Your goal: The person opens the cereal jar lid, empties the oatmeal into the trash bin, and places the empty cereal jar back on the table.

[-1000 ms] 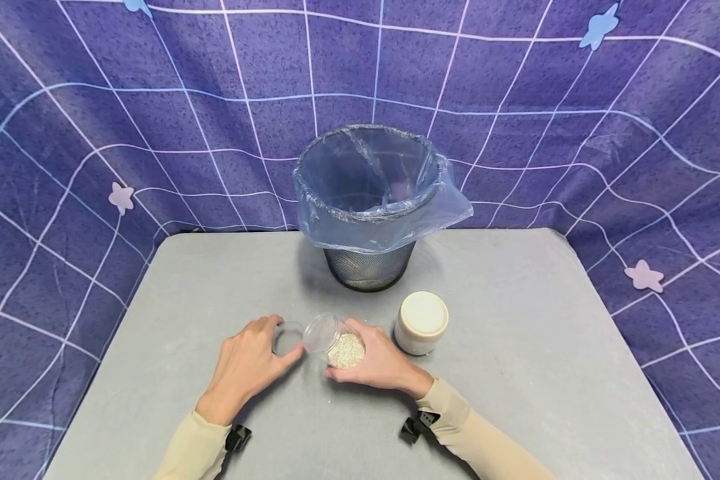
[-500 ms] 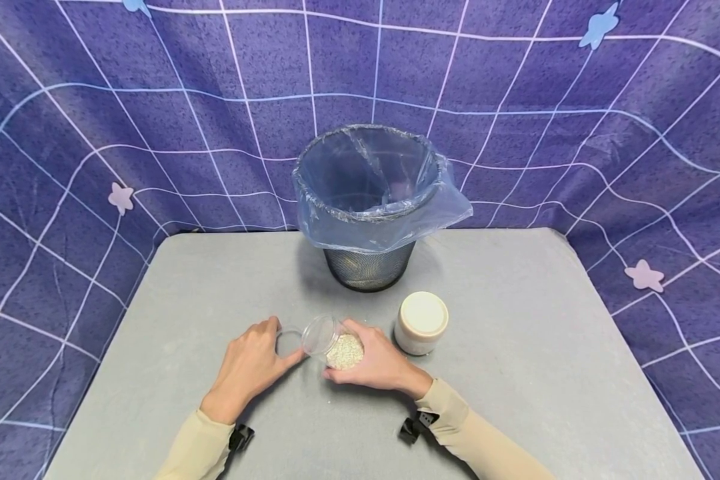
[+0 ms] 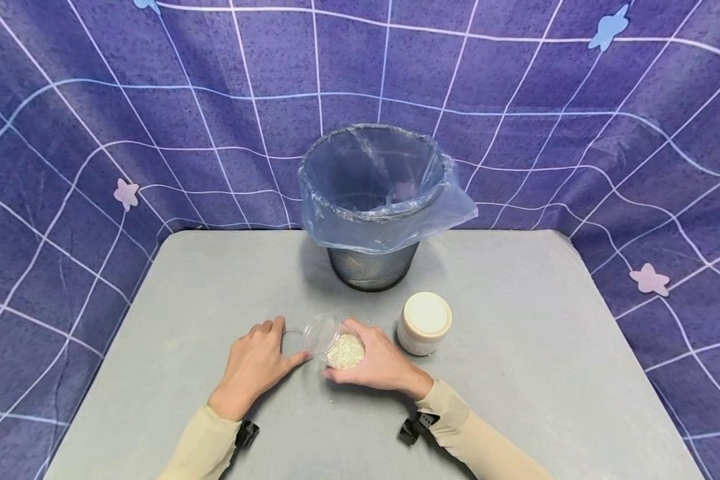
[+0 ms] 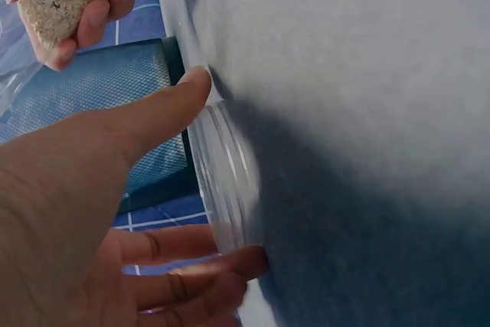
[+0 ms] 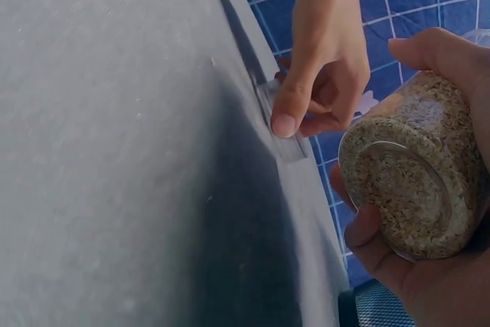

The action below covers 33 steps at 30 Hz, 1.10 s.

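My right hand (image 3: 375, 360) grips a clear jar (image 5: 409, 178) of pale, oat-like flakes around its side. The jar is tilted, its mouth leaning left in the head view, and the flakes (image 3: 345, 352) sit toward its base. On the grey table, my left hand (image 3: 258, 360) holds a clear round lid (image 4: 228, 178) between thumb and fingers, low against the surface. In the head view the lid lies just left of the jar's rim, partly covered by that hand. Whether lid and jar touch cannot be told.
A cream-lidded white jar (image 3: 425, 323) stands upright right of my right hand. Behind it is a black mesh bin (image 3: 372, 267) lined with a blue plastic bag (image 3: 384, 230). A purple gridded curtain (image 3: 216, 133) surrounds the table (image 3: 228, 273) at back and sides.
My left hand has slid slightly right with the lid, nearer the jar. The right hand and tilted jar stay nearly still. The head view has shifted slightly.
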{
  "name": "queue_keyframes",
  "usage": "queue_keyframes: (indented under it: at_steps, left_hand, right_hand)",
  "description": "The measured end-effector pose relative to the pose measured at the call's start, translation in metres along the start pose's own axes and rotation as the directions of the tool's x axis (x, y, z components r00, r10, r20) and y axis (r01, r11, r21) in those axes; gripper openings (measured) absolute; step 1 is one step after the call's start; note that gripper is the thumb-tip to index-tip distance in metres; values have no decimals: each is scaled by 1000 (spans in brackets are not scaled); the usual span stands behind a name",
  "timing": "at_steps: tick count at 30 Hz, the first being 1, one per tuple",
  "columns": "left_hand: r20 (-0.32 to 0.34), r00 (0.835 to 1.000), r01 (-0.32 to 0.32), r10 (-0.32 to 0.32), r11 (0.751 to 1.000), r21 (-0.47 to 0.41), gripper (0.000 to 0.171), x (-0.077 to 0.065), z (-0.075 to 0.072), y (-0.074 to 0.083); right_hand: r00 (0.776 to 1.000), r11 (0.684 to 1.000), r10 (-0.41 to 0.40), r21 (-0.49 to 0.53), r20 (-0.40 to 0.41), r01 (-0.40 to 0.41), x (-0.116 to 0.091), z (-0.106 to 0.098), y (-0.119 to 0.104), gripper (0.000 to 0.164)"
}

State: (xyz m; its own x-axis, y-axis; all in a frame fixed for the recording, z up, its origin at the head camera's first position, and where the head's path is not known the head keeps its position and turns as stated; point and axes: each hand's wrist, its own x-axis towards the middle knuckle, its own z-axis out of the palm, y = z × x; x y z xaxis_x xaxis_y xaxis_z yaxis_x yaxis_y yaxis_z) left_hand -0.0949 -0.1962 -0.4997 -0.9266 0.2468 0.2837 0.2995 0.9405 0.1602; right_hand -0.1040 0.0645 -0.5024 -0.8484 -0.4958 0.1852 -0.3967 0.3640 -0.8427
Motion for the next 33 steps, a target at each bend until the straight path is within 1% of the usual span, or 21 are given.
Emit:
queue_keyframes:
  at_steps: [3, 6, 9, 11, 13, 15, 17, 18, 20, 21, 22, 23, 25, 28, 29, 30, 31, 33]
  left_hand:
    - [-7, 1000, 8, -8, 1000, 27, 72, 0, 0, 1]
    - [23, 999, 37, -38, 999, 24, 75, -2, -1, 0]
    - [105, 990, 96, -96, 995, 2, 77, -2, -2, -3]
    - [169, 977, 137, -132, 990, -18, 76, -1, -5, -6]
    - [211, 965, 169, -157, 985, -37, 73, 2, -10, -10]
    - [212, 963, 186, -166, 980, -78, 68, 7, -15, -13]
    - [198, 965, 200, -169, 968, -149, 61, 15, -23, -16]
    - [181, 969, 203, -169, 959, -197, 57, 21, -26, -18]
    - [158, 972, 214, -172, 926, -310, 52, 33, -33, -20]
    - [151, 973, 221, -177, 902, -370, 49, 40, -38, -20]
    - [140, 974, 222, -179, 873, -433, 48, 48, -43, -19]
    - [127, 975, 223, -184, 839, -497, 47, 56, -48, -19]
    - [100, 975, 217, -199, 758, -615, 45, 74, -60, -15]
    - [40, 973, 179, -226, 636, -751, 45, 105, -80, -7]
    - [15, 971, 160, -239, 602, -782, 45, 117, -85, -4]
    - [-8, 967, 144, -254, 573, -807, 45, 128, -91, -1]
    - [-30, 961, 130, -273, 547, -827, 46, 140, -95, 2]
    - [-65, 944, 116, -325, 507, -854, 47, 161, -102, 9]
  right_hand:
    - [1000, 1000, -6, 25, -3, 6, 0, -1, -2, 51]
    - [1000, 997, 1, 83, -5, -1, 0, -3, -6, 57]
    - [1000, 989, 19, 145, -1, -19, 0, -6, -13, 61]
    - [1000, 985, 31, 167, 3, -31, 0, -9, -19, 61]
    - [999, 984, 35, 172, 12, -36, -1, -12, -28, 59]
    - [999, 985, 34, 169, 20, -37, -3, -18, -37, 56]
    - [999, 988, 27, 153, 26, -31, -6, -26, -48, 54]
    - [999, 989, 22, 143, 26, -26, -7, -31, -53, 53]
    - [1000, 991, 0, 134, 21, -2, -9, -41, -62, 52]
    - [1000, 992, -18, 125, 18, 15, -10, -46, -66, 51]
    - [999, 992, -38, 123, 16, 36, -10, -51, -70, 51]
    - [998, 990, -62, 127, 16, 59, -10, -56, -73, 50]
    - [993, 983, -111, 150, 25, 107, -10, -67, -80, 50]
    - [987, 971, -157, 187, 46, 146, -9, -85, -92, 52]
    - [985, 970, -162, 192, 53, 149, -8, -91, -96, 53]
    - [986, 974, -159, 170, 51, 148, -8, -98, -100, 54]
    - [986, 974, -157, 172, 54, 146, -8, -104, -104, 56]
    - [986, 974, -161, 170, 55, 149, -6, -117, -110, 58]
